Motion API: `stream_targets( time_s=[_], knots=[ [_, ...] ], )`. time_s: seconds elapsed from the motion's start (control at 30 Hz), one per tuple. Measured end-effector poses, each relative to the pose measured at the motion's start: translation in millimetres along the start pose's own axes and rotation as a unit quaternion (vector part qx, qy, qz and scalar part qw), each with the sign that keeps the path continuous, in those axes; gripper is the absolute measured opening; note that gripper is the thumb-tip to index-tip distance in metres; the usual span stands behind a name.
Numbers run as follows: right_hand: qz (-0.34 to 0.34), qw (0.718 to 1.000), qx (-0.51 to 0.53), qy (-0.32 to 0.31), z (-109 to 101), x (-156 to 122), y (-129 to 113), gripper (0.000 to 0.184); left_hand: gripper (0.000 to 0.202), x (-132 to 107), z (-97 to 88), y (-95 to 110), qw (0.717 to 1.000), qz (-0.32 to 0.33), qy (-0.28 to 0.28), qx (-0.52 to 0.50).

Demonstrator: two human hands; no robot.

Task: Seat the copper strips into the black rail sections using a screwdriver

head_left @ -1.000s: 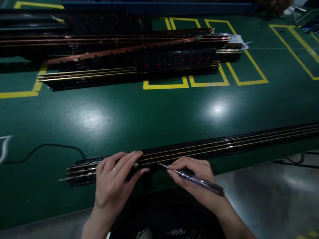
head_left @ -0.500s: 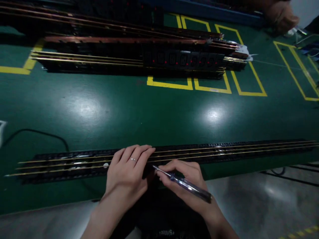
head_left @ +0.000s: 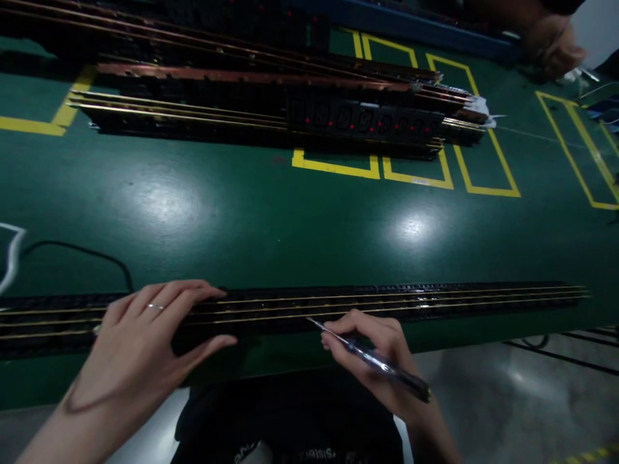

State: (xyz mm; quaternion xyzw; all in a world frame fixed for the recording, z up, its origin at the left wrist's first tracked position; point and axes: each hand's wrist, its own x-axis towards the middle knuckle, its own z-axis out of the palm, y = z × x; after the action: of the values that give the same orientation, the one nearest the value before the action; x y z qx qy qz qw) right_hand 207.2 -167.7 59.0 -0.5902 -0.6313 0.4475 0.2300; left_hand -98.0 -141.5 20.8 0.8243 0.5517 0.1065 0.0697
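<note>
A long black strip with thin brass-coloured rails runs along the front of the green table. Across its left part lies my left hand, a ring on one finger. The fingers reach its far edge and the thumb lies by the near edge, so the hand grips the strip's width. My right hand holds a slim screwdriver with a see-through, dark-ended handle, pinched near its shaft. The screwdriver's tip points left, at the near edge of the strip; whether it touches cannot be made out.
Similar railed strips are stacked at the back, one bearing small red dots. Yellow tape outlines mark the green table. A dark cable lies at left. Another person's hands show at the far right.
My left hand has moved left, and the strip has slid left with it. Its thumb is now farther from the fingers. My right hand, still holding the screwdriver, has shifted slightly right.
</note>
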Motion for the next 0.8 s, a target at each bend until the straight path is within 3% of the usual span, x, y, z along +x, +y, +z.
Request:
stream_targets(
  time_s=[0.07, 0.13, 0.23, 0.33, 0.53, 0.7, 0.8],
  knots=[
    [-0.022, 1.0, 0.008, 0.004, 3.9, 3.1, -3.3, 0.012, 0.062, 7.2, -1.0, 15.2, 1.0, 0.01, -0.003, -0.014],
    [-0.05, 0.999, 0.006, 0.018, 4.5, 4.3, -0.8, 0.009, 0.062, 20.6, 3.3, 47.2, 0.999, 0.027, 0.002, -0.047],
    [-0.083, 0.996, -0.015, 0.03, -2.6, 4.0, 10.3, 0.009, 0.044, 41.9, 17.0, 96.5, 0.987, 0.093, 0.008, -0.13],
    [-0.103, 0.994, -0.02, 0.022, -14.0, 2.3, 19.8, 0.016, 0.035, 51.7, 28.5, 116.8, 0.978, 0.101, 0.035, -0.179],
    [-0.062, 0.997, -0.045, 0.02, -24.8, -0.3, 14.3, 0.021, 0.029, 45.6, 25.9, 94.9, 0.975, 0.113, 0.053, -0.183],
    [-0.058, 0.997, -0.039, 0.028, -20.8, 3.0, 5.7, 0.019, 0.039, 26.1, 11.2, 51.2, 0.982, 0.094, -0.008, -0.16],
    [-0.042, 0.999, 0.0, 0.023, -15.6, 3.4, 4.1, 0.009, 0.041, 17.5, 0.3, 31.9, 0.986, 0.075, -0.029, -0.148]
  ],
)
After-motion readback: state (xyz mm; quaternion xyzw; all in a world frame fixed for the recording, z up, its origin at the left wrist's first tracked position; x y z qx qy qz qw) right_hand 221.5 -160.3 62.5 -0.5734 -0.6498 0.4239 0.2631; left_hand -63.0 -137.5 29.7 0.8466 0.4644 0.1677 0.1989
